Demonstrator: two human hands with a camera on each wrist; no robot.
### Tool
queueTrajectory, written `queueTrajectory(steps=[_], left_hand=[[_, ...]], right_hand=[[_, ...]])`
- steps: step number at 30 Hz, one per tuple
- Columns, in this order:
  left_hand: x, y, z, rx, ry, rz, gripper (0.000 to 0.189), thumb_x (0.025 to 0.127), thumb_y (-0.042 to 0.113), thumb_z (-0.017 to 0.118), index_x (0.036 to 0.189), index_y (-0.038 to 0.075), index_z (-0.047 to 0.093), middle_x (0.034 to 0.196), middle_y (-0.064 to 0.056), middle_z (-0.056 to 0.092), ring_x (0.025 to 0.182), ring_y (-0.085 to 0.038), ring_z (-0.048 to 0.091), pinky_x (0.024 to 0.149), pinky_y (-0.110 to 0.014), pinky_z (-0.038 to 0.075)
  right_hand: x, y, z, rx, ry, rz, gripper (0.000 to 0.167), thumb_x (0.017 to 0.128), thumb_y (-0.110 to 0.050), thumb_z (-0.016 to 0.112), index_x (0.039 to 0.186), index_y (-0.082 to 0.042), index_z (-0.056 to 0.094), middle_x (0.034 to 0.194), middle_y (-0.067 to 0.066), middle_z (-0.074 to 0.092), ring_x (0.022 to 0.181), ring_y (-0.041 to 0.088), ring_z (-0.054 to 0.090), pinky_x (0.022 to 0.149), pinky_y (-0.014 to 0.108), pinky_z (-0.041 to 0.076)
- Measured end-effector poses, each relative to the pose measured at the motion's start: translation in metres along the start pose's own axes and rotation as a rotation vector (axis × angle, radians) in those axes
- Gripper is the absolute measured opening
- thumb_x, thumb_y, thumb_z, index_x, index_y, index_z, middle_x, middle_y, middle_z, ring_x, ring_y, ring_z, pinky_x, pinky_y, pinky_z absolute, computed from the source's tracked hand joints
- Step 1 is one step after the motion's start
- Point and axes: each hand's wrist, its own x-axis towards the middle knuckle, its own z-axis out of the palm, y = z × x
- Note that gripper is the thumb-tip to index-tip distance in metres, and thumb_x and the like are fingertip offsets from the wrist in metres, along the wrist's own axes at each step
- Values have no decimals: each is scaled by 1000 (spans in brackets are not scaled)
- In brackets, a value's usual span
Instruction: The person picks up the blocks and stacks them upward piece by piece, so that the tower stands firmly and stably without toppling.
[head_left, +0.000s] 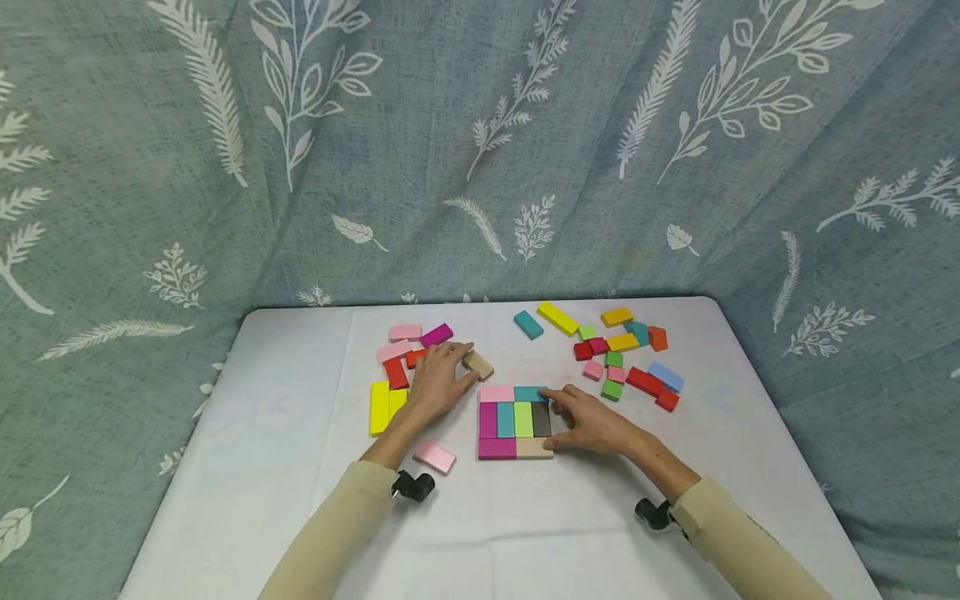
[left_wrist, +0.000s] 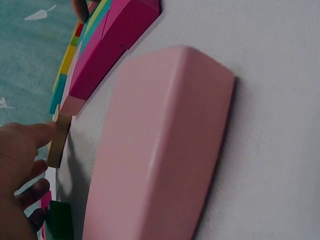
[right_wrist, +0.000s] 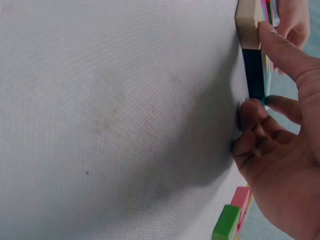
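A flat rectangle of coloured wooden blocks lies mid-table. Its far row has a pink block [head_left: 497,394] and a teal block [head_left: 529,393]; upright ones fill the middle, ending in a black block [head_left: 541,419]; a magenta block [head_left: 497,449] and a tan block [head_left: 530,448] form the near row. My left hand [head_left: 437,379] pinches a loose tan block [head_left: 480,365] just beyond the rectangle's far left corner. At the right side, my right hand [head_left: 596,421] touches the teal block with the index finger and the near tan block with the thumb [right_wrist: 282,47].
Pink, magenta, red and yellow blocks [head_left: 380,408] lie around the left hand. One pink block [head_left: 434,457] rests nearer me, large in the left wrist view. Many mixed blocks, including a blue block [head_left: 666,377], are scattered at the far right. A patterned curtain [head_left: 420,150] hangs behind the table.
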Motion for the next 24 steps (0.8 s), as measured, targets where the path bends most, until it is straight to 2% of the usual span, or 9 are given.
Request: queueTrajectory(steps=[12, 24], left_hand=[[4, -3, 1, 74, -50, 93, 48, 96, 28, 70, 142, 26, 60, 141, 3, 58, 122, -24, 47, 86, -44, 36], [6, -3, 3, 73, -56, 69, 41, 96, 27, 70, 137, 24, 64, 132, -1, 59, 120, -25, 47, 87, -45, 34]], right_hand=[[0, 0, 0, 1, -5, 0, 92, 75, -49, 86, 153, -24, 43, 117, -3, 55, 97, 14, 50, 77, 29, 50], [0, 1, 1, -13, 3, 7, 93, 75, -48, 87, 153, -25, 43, 117, -4, 54, 97, 13, 50, 79, 29, 50]])
